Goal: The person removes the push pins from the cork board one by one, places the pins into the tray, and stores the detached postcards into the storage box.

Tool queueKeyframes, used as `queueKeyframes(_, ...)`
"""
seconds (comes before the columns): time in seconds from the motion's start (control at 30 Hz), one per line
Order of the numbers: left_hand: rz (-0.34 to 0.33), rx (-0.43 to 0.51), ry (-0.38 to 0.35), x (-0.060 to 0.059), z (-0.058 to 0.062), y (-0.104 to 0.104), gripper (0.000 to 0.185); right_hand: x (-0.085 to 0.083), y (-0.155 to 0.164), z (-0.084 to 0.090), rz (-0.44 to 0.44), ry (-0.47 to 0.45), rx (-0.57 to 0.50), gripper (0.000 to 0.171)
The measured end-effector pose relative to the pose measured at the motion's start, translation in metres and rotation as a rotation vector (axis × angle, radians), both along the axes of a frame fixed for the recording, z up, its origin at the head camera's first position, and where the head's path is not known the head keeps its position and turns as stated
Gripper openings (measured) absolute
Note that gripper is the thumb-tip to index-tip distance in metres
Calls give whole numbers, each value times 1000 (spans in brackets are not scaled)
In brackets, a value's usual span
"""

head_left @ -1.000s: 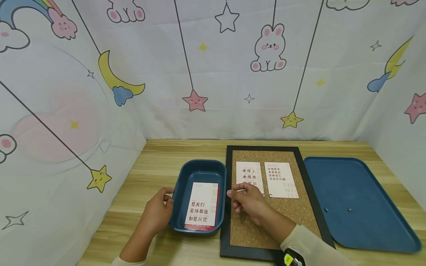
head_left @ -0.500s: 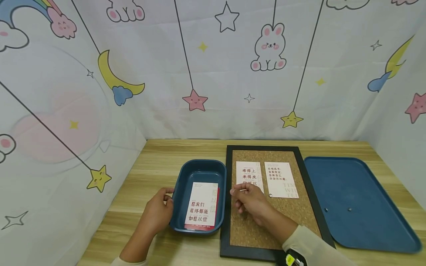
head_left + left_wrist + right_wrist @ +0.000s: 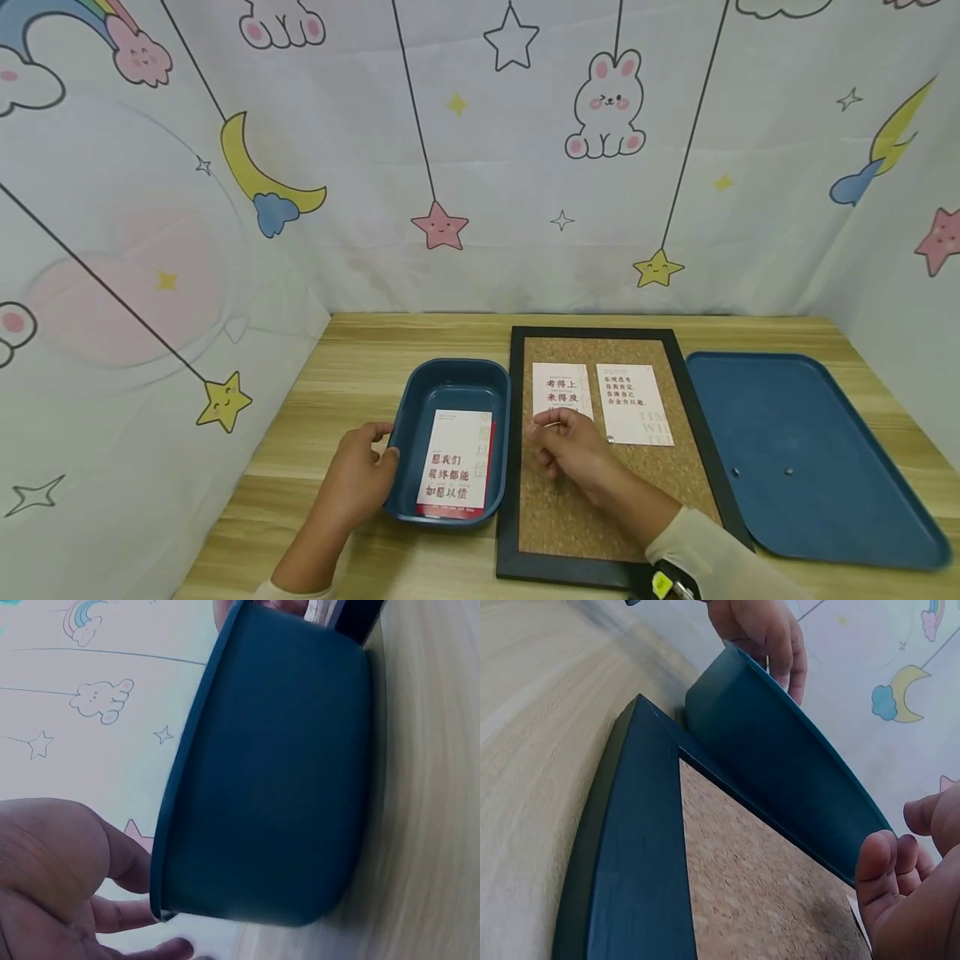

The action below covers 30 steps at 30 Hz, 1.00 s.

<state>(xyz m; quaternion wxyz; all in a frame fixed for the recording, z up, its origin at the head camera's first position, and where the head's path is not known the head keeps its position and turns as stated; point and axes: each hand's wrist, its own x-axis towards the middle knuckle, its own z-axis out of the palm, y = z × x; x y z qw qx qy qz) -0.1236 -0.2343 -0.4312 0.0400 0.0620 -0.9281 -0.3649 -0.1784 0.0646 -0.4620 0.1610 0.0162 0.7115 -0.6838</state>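
In the head view, my left hand [image 3: 363, 477] is at the left rim of a deep blue bin [image 3: 408, 400], thumb and forefinger hooked over the edge. A white card [image 3: 456, 457] with red characters lies in the bin, on top of something red. My right hand [image 3: 573, 446] hovers over a black-framed corkboard [image 3: 592, 529], its fingers loosely bent. The right wrist view shows the thumb [image 3: 922, 814] apart from the fingers, nothing visible between them. The hand covers the lower part of the left white card [image 3: 561, 382] on the board.
A second white card [image 3: 633, 404] lies right of it on the corkboard, with a small silver pin [image 3: 610, 439] at its lower left corner. Farther right, a flat blue tray [image 3: 832, 467] bears two small silver pieces. A patterned white cloth [image 3: 510, 167] hangs behind the table.
My right hand has moved slightly right, away from the bin and over the corkboard. My left thumb has shifted onto the bin's rim. Bin and cards stay where they were.
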Motion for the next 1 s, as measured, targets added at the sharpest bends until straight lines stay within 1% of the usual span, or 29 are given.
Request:
queueKeyframes(0.23,-16,-43,38,3,6,12,35,-1,7,3,-8,-6,11,24)
queueKeyframes(0.3,-23,-62,65,4,7,16,34,-2,10,3,-7,-4,21,25)
queueKeyframes(0.43,-51,-96,128,6,10,25,32,-4,16,2,-10,6,33,24)
queueKeyframes(0.63,-96,-137,163,9,14,40,33,-6,22,0,-6,22,51,26)
queueKeyframes(0.73,-123,-163,201,11,16,49,32,-6,24,-1,-6,31,85,25)
queueKeyframes(0.83,-165,-186,263,12,17,58,30,-7,27,-1,-10,30,110,24)
queueKeyframes(1.0,-281,-221,393,14,15,69,28,-9,31,0,-16,22,146,23)
